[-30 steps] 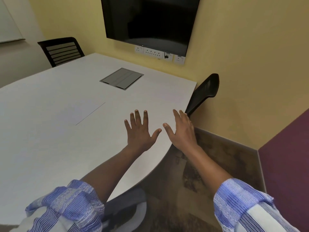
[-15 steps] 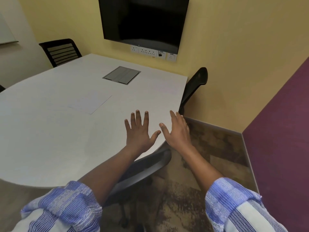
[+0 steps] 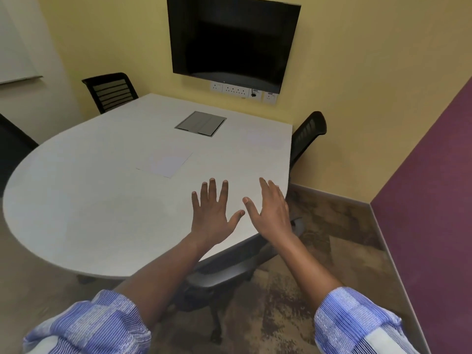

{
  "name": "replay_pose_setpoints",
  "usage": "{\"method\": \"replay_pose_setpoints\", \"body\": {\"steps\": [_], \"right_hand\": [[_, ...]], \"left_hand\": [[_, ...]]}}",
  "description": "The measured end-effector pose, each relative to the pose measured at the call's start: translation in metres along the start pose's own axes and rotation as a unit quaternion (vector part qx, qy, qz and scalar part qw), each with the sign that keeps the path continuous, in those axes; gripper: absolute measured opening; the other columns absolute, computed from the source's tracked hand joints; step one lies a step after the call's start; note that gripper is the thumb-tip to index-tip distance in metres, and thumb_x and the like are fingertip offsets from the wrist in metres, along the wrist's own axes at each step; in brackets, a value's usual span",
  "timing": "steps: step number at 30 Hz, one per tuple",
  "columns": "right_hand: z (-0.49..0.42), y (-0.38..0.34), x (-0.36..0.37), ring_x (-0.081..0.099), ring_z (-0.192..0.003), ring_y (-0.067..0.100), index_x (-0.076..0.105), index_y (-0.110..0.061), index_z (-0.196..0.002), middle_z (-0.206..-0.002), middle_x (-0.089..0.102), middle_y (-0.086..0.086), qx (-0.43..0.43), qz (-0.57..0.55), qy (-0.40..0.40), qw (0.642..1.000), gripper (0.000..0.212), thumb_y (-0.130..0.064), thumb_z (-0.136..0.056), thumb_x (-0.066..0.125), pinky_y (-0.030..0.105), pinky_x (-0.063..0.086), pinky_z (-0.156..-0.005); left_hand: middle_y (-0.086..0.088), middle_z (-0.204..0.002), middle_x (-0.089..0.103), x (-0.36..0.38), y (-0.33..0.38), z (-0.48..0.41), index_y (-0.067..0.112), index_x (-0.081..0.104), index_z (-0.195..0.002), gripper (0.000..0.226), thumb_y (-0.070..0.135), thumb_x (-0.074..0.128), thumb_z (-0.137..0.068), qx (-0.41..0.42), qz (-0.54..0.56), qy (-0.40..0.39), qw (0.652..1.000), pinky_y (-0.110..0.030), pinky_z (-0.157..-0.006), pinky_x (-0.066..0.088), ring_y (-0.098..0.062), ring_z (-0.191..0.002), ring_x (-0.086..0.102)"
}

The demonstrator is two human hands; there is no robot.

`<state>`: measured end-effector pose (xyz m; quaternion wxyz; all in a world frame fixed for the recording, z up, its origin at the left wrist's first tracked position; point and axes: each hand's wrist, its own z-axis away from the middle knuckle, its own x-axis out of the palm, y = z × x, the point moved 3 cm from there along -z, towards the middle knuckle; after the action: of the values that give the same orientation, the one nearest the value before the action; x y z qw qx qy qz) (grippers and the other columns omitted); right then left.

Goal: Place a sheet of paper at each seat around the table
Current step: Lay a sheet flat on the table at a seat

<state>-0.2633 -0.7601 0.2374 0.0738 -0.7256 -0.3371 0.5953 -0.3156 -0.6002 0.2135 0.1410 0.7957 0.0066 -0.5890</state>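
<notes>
A white sheet of paper (image 3: 166,163) lies flat near the middle of the pale rounded table (image 3: 89,200). A fainter sheet (image 3: 263,139) seems to lie near the far right edge, by the right chair. My left hand (image 3: 213,213) hovers palm down over the table's near right part, fingers spread, holding nothing. My right hand (image 3: 272,210) is beside it over the table's right edge, also spread and empty. Neither hand touches the paper.
A black chair (image 3: 307,131) stands at the right side, another (image 3: 109,92) at the far left, one (image 3: 229,274) is tucked under the near edge, and a dark one (image 3: 10,146) at far left. A grey cable hatch (image 3: 200,123) sits in the tabletop. A dark screen (image 3: 232,42) hangs on the yellow wall.
The view has pulled back and up from the table, so more of the table, the near chair and the floor show. Both hands stay spread and empty in the same pose.
</notes>
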Motion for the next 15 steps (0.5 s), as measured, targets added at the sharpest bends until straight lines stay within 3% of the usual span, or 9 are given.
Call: {"method": "replay_pose_setpoints", "body": {"steps": [15], "right_hand": [[0.045, -0.194, 0.125, 0.005, -0.156, 0.022, 0.011, -0.030, -0.159, -0.169, 0.012, 0.001, 0.038, -0.039, -0.007, 0.998, 0.078, -0.068, -0.096, 0.037, 0.047, 0.013, -0.122]], "left_hand": [[-0.015, -0.169, -0.006, -0.056, -0.235, 0.042, 0.022, -0.006, -0.161, 0.092, 0.077, 0.019, -0.091, 0.017, -0.016, -0.016, 1.000, -0.060, -0.123, 0.002, -0.036, -0.155, -0.005]]}}
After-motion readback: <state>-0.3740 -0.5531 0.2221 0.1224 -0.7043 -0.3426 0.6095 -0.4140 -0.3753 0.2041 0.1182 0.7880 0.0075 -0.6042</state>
